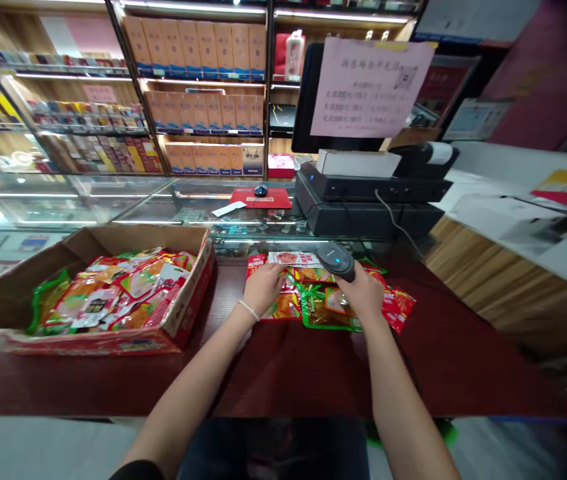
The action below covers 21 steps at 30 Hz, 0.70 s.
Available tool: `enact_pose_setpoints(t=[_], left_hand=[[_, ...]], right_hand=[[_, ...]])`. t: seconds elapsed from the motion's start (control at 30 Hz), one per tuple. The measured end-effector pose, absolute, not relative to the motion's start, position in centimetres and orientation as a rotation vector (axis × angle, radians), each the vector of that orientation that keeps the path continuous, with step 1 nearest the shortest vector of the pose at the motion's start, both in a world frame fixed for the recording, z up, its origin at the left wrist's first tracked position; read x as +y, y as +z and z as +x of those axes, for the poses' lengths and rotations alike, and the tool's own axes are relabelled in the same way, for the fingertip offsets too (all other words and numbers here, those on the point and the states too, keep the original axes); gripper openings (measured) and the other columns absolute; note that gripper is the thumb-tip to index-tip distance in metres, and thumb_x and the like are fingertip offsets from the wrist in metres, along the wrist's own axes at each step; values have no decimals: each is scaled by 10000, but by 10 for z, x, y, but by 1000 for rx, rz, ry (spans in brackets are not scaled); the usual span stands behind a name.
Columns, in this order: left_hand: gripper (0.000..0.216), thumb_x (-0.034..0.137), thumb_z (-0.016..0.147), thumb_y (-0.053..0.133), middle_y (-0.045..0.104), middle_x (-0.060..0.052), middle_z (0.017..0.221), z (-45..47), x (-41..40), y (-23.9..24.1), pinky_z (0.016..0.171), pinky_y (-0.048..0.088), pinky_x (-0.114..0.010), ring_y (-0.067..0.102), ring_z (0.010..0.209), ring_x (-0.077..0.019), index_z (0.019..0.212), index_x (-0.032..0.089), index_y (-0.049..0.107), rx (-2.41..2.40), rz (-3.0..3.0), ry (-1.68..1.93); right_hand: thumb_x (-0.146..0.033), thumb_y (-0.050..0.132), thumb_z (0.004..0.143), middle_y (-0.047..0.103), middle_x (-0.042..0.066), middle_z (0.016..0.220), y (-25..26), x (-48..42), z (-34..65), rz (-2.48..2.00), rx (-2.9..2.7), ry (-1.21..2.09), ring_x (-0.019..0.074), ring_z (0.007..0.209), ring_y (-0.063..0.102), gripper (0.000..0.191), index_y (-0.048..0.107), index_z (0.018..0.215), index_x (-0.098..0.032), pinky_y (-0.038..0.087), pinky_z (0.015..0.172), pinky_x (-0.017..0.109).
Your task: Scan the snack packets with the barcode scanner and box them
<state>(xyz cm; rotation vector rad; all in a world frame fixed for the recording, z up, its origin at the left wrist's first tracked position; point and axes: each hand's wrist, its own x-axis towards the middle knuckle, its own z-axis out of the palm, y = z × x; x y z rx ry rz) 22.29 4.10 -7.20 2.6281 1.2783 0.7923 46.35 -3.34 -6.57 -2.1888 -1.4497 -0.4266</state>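
My right hand (365, 291) grips a dark handheld barcode scanner (336, 259), its head pointing at a white-faced snack packet (291, 258). My left hand (262, 287) lies on that pile of snack packets (328, 307), fingers bent over the near edge of the white-faced packet; a pale band circles the wrist. The packets are red, orange and green and lie spread on the dark red counter (288, 367).
A cardboard box (183, 303) full of similar packets stands at the left. Behind the pile sit a black till (363, 200) with a monitor and pink notice (371, 87), a glass display case (113, 200) and stocked shelves (198, 93).
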Motion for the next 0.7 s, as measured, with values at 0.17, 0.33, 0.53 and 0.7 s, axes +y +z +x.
enact_pose_setpoints(t=[0.17, 0.33, 0.53, 0.7], left_hand=[[353, 224, 918, 503, 598, -128, 1291, 276, 78, -93, 1008, 440, -345, 543, 1197, -239, 1256, 160, 581, 1100, 2721, 753], [471, 382, 947, 473, 494, -162, 1408, 313, 106, -109, 1076, 348, -456, 445, 1300, -298, 1374, 181, 488, 1158, 2799, 553], [442, 408, 987, 347, 585, -127, 1248, 295, 98, -120, 970, 397, -453, 512, 1153, -292, 1375, 245, 484, 1298, 2865, 470], [417, 181, 958, 368, 603, -142, 1215, 247, 78, -120, 894, 450, -410, 537, 1099, -267, 1350, 227, 503, 1373, 2909, 417]], right_hand=[[-563, 581, 820, 729, 94, 804, -66, -33, 481, -2203, -1337, -420, 258, 693, 636, 423, 667, 1043, -215, 270, 583, 300], [-521, 590, 826, 733, 74, 820, -65, -34, 478, -2192, -1344, -378, 252, 693, 639, 375, 664, 1058, -236, 282, 586, 301], [-496, 595, 822, 732, 66, 827, -68, -34, 469, -2172, -1397, -330, 248, 709, 638, 355, 660, 1052, -233, 295, 590, 299], [-493, 600, 810, 736, 73, 861, -69, -35, 460, -2115, -1478, -318, 242, 733, 643, 391, 652, 1089, -224, 312, 595, 296]])
